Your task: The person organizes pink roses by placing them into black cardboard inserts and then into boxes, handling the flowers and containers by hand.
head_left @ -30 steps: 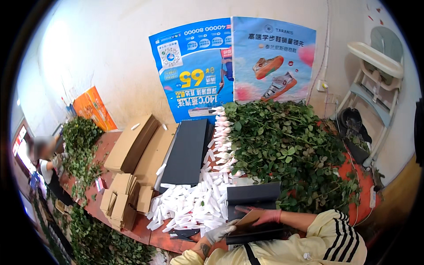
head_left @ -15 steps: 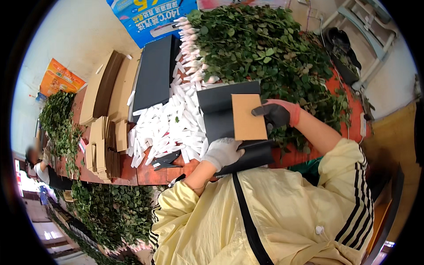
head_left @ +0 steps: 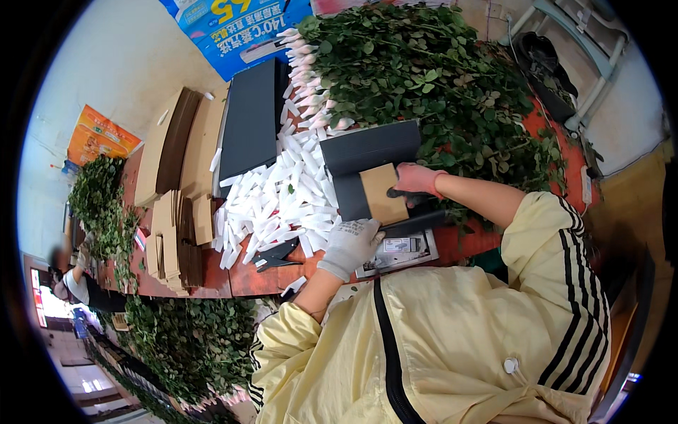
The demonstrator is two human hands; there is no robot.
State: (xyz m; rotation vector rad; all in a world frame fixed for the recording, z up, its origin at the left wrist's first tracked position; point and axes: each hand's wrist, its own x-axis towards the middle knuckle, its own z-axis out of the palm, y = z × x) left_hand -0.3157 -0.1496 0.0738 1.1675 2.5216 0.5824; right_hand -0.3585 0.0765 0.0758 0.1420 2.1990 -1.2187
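Observation:
A black sheet (head_left: 349, 196) lies in front of me on the table, its far flap (head_left: 371, 147) and its near flap (head_left: 418, 223) both raised. Inside it rests a tan cardboard rectangle (head_left: 385, 196), slightly tilted. My right hand (head_left: 418, 184), in a pink and black glove, is closed on the cardboard's right edge. My left hand (head_left: 351, 246), in a white glove, is closed at the sheet's near left corner, beside the cardboard's lower corner; its fingertips are partly hidden. Under the near flap a pale flat object (head_left: 402, 249) with a printed label shows.
White-sleeved flower heads (head_left: 282, 191) are piled left of the sheet, with a dark stapler-like tool (head_left: 275, 254) near them. Leafy stems (head_left: 417, 71) fill the far right. Cardboard stacks (head_left: 169, 237) and black sheets (head_left: 251, 116) stand left. Another person (head_left: 74, 279) is far left.
The cardboard has gone down into the black sheet, carried by my right hand. The sheet's near side has risen and moved away from me, uncovering the pale flat object.

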